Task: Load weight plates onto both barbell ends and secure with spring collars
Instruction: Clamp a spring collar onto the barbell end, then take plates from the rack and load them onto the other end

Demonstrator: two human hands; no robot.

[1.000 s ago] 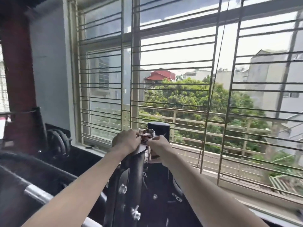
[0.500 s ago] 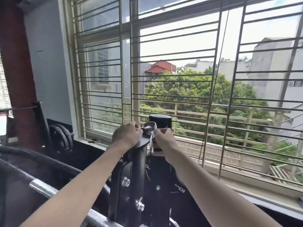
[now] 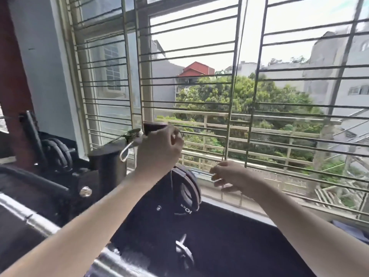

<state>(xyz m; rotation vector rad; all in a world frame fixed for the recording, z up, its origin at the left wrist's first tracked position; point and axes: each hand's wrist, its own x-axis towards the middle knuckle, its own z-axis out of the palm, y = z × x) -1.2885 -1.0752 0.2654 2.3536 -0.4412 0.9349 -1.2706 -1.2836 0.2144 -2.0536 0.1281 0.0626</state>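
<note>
Beside the barred window: the left hand (image 3: 157,150) is raised, fingers curled round a spring collar (image 3: 130,139); the collar is blurred, its wire handle loop hanging toward the black upright post (image 3: 107,166)
Right hand: the right hand (image 3: 231,176) hovers near the sill, fingers loosely bent and holding nothing
Plates: a black weight plate (image 3: 187,192) marked 10 sits below the left wrist; whether it is fully seated on the sleeve I cannot tell; more plates (image 3: 57,152) rest at the left
Bar: the steel barbell (image 3: 30,216) runs across the lower left
Risk, collar: a one-handed grip may let the spring snap back or slip out; it could drop behind the rack
Risk, fit: squeezed too little, it would jam on the sleeve end; left short of the plate, the plate could slide
</note>
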